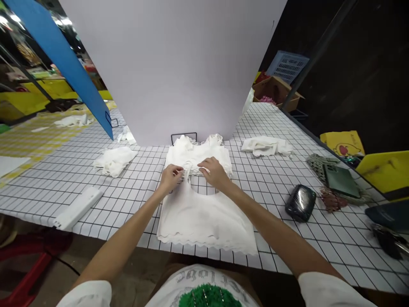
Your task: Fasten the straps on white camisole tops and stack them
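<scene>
Nearest the camera, the scalloped hem of a white garment point(204, 217) lies flat on the gridded table point(47, 183), reaching almost to the table's front edge. Both arms stretch out over it to its far end.

At that end the left hand point(171, 177) has its fingers curled shut, pinching a small gathered fold or strap of the fabric beside the round neck opening. The right hand point(214, 170) lies palm-down just beside it, fingers bent and pressing the cloth against the table; whether these fingers actually pinch anything cannot be told. The hands sit close together, nearly touching, with the cut-out just on the near side of them.

To handle this well, the person should probably keep the pressing hand firm so the body of the garment stays smooth, and draw the pinched bit evenly, since thin white fabric creases and skews easily.

More white pieces point(115, 160) lie to the left and right, and a dark pouch point(300, 202) sits well apart on the right.
</scene>
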A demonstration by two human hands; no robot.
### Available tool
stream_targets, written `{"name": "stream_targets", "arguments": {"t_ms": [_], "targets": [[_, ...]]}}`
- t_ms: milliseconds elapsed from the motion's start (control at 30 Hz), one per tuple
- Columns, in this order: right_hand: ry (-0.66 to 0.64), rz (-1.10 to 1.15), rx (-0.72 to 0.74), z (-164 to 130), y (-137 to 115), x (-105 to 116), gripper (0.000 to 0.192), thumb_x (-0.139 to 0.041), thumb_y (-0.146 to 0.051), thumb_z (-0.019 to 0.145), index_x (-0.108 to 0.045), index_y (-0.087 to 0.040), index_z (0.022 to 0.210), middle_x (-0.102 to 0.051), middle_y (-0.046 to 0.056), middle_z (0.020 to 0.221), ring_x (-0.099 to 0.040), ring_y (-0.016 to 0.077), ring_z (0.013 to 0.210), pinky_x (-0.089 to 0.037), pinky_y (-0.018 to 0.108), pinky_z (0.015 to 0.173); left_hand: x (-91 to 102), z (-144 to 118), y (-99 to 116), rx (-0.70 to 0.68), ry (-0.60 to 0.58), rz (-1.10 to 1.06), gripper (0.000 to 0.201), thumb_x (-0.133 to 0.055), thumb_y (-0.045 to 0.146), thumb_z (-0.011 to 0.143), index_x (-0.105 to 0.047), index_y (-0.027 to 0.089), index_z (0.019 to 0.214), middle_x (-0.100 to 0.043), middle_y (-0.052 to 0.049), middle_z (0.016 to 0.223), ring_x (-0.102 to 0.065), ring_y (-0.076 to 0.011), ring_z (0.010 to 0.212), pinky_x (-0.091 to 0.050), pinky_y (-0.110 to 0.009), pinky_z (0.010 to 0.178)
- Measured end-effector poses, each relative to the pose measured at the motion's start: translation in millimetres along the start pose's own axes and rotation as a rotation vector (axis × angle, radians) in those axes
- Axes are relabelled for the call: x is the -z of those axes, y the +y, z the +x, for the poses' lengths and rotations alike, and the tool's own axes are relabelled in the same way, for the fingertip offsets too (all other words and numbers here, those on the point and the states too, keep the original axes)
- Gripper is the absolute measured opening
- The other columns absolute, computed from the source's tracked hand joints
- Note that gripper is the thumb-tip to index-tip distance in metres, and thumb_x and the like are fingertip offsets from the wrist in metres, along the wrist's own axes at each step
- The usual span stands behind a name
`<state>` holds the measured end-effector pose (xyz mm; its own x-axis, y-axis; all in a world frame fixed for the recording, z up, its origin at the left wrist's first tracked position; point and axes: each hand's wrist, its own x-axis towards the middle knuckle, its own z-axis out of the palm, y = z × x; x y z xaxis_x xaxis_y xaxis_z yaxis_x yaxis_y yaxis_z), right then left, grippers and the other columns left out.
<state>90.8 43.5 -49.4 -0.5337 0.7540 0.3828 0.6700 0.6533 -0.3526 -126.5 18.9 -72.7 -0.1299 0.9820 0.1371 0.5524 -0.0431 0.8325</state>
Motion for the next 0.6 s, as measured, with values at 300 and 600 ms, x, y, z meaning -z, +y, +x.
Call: {"name": "stream_targets", "arguments": {"t_ms": [300,600], "targets": [[0.097,-0.165,0.120,74.6,-7.5,-52.5,0.022,-0.057,-0.005,0.084,-0.068,-0.016,0.068,-0.068,0.012,0.076,-0.062,0.0300,0.080,-0.051,0.045,0.068,-6.0,29.3,23.5,0.079,0.084,0.051,0.016,-0.073,0.004,0.061,-0.069,0.017,0.069,-0.065,-0.006,0.085,-0.062,-0.0235,0.090,-0.048,-0.036,0.088],[0.444,0.182,0.425,63.3,1.7,-43.8,0.023,-0.052,-0.021,0.094,-0.074,-0.025,0.091,-0.068,0.006,0.078,-0.063,0.0248,0.074,-0.055,0.041,0.063,32.1,-4.6,38.5,0.218,-0.136,-0.359,0.037,-0.079,0.045,0.069,-0.074,0.012,0.084,-0.065,-0.002,0.068,-0.063,-0.0159,0.066,-0.048,-0.030,0.066]]}}
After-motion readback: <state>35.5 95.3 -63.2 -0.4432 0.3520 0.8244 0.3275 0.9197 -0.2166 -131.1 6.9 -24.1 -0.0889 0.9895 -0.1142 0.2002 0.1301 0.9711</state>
